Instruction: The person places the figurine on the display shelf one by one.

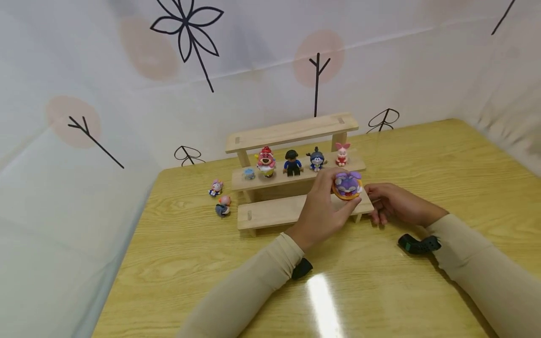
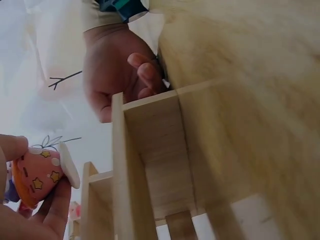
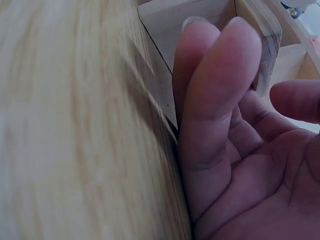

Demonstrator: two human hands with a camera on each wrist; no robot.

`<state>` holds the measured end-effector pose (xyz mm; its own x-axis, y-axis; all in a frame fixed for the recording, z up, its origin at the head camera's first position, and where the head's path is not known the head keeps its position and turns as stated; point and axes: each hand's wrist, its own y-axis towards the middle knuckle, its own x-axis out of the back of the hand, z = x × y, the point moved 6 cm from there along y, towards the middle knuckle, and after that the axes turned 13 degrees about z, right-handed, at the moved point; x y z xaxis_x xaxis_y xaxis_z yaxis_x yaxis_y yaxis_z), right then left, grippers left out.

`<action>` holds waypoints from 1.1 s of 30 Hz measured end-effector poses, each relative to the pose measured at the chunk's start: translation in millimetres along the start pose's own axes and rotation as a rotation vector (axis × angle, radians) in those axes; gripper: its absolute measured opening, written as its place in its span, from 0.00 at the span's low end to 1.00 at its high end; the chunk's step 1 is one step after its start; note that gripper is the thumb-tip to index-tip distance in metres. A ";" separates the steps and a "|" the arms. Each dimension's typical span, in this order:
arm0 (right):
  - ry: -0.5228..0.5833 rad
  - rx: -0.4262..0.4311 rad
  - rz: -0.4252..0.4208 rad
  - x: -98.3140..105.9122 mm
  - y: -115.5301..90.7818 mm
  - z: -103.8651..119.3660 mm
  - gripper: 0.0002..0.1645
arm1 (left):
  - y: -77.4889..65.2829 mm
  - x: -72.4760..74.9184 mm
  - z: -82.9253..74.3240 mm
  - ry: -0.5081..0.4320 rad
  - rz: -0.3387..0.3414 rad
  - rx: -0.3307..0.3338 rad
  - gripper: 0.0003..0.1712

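Note:
My left hand (image 1: 323,209) pinches a figurine (image 1: 348,184), a purple rabbit in an orange-rimmed cup, above the right end of the lowest step of a wooden tiered stand (image 1: 274,211). In the left wrist view that cup (image 2: 40,172) is pink with yellow stars and a white base. At the stand's right end is my right hand (image 1: 393,204), its fingers loosely bent and nothing seen in its grasp. The right wrist view shows these fingers (image 3: 215,90) beside the wooden end; whether they touch it I cannot tell.
On the middle step stand a small blue figure (image 1: 249,173), a pink bear (image 1: 266,162), a black-haired toy person (image 1: 292,163), a blue-haired figure (image 1: 316,159) and a pink piglet (image 1: 342,155). Two figurines, one upper (image 1: 216,188) and one lower (image 1: 223,206), lie left on the table (image 1: 177,263).

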<state>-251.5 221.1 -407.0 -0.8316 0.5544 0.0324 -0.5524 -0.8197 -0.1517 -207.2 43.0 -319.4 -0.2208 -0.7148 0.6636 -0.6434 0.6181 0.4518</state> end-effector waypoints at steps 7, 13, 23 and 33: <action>0.011 -0.023 -0.004 -1.1 0.4 -2.0 0.19 | 2.7 -10.9 11.4 -0.036 0.037 0.128 0.32; -0.016 -0.049 -0.035 -0.3 -1.0 -3.8 0.25 | 5.1 -18.4 17.5 -0.022 0.059 0.203 0.33; -0.040 -0.101 -0.094 2.6 -4.3 -3.5 0.22 | 6.7 -26.6 18.4 0.011 0.107 0.266 0.34; -0.045 -0.120 -0.114 3.4 -2.5 -5.6 0.25 | 6.6 -27.4 15.5 0.176 0.140 0.274 0.36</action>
<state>-252.6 225.9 -412.1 -0.7669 0.6339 0.1002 -0.6350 -0.7268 -0.2617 -216.7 61.6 -343.8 -0.2069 -0.5472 0.8110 -0.7936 0.5787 0.1880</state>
